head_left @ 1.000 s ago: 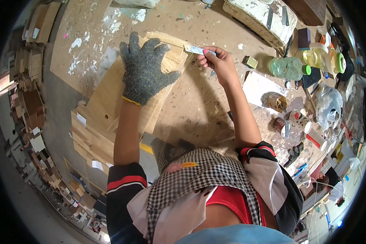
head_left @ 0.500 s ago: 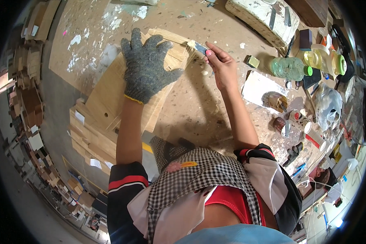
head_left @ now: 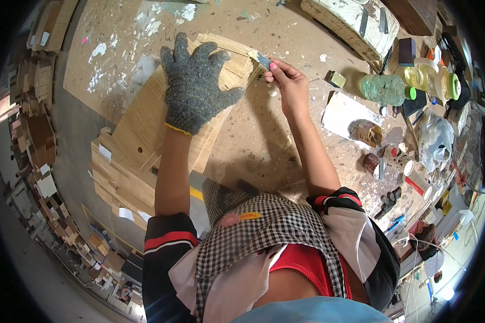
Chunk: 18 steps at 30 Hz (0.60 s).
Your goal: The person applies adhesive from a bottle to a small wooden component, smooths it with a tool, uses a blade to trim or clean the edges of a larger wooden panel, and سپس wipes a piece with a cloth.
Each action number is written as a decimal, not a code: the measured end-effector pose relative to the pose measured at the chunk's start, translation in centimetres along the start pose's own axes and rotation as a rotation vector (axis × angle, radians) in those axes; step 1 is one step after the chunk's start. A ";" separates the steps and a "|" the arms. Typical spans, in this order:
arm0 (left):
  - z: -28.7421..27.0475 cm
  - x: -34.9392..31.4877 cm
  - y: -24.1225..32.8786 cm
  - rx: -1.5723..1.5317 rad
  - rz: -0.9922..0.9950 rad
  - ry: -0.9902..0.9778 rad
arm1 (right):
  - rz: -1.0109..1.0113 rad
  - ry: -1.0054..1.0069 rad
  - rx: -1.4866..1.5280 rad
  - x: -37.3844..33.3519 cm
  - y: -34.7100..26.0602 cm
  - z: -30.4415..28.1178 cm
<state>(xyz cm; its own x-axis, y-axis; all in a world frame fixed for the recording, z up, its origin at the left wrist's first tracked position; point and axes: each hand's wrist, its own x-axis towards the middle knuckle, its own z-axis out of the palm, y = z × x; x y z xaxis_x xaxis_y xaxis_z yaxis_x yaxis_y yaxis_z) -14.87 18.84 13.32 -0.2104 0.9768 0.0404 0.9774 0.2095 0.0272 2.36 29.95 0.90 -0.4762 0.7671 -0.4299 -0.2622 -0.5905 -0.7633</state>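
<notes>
My left hand [head_left: 195, 86], in a dark grey knitted glove with a yellow cuff edge, lies spread over a light wooden panel [head_left: 140, 126]. Bare fingers of my right hand [head_left: 290, 81] pinch a small putty knife [head_left: 263, 61]. Pale putty [head_left: 253, 54] clings to the blade's tip, which is at the panel's upper right corner. Whether the tip presses on the wood I cannot tell. The palm side of the glove is hidden, and so is most of the knife's handle.
More wooden boards [head_left: 125, 188] are stacked at the lower left of the paint-stained worktable [head_left: 285, 32]. To the right are a green-capped bottle [head_left: 382, 89], a white sheet [head_left: 342, 113], a paper cup [head_left: 416, 180] and a small sponge-like block [head_left: 336, 79]. A stained white block [head_left: 345, 24] lies farther back.
My right hand has shifted slightly left, bringing the knife's tip closer to the panel's corner. The gloved hand stays spread in nearly the same place.
</notes>
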 end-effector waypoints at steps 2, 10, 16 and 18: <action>-0.1 0.0 0.0 -0.003 -0.001 0.002 | 0.007 0.055 -0.022 -0.4 -0.5 0.1; 0.0 0.0 0.1 -0.001 -0.007 -0.001 | -0.118 0.087 -0.163 -2.0 -2.2 0.6; 0.1 0.2 0.2 0.027 -0.021 -0.037 | -0.230 0.056 -0.270 -1.6 -2.1 0.9; 0.3 0.2 0.0 0.033 -0.018 -0.012 | -0.270 0.065 -0.301 -1.6 -2.5 1.2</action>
<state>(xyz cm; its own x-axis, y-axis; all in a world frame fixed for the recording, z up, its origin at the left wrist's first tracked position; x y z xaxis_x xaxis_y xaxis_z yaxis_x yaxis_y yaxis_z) -14.86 19.05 12.99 -0.2277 0.9733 0.0278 0.9737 0.2279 -0.0054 2.75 29.94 4.11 -0.3674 0.9045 -0.2167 -0.1088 -0.2732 -0.9558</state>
